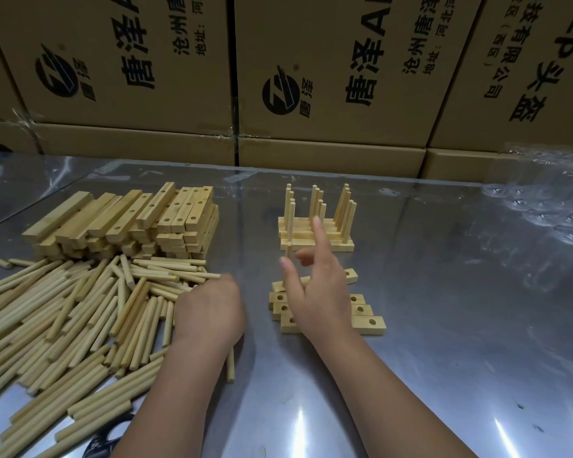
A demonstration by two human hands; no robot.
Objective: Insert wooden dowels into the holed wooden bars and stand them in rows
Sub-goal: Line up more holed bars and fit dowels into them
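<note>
A wide heap of loose wooden dowels (80, 312) covers the left of the metal table (444, 325). Behind it lies a stack of holed wooden bars (129, 223). My left hand (209, 312) rests palm down on the heap's right edge, its fingers curled out of sight among the dowels. Several bare holed bars (364, 317) lie side by side at the centre. My right hand (315, 285) hovers over them, index finger raised, thumb and a bent finger pinching an upright dowel (289, 226). Behind them stand finished bars with upright dowels (318, 236) in rows.
Large printed cardboard boxes (311, 77) form a wall along the table's far edge. Crumpled clear plastic (549, 200) lies at the far right. One loose dowel (230, 366) sticks out beneath my left wrist. A dark object (103, 441) shows under the dowels at the front left.
</note>
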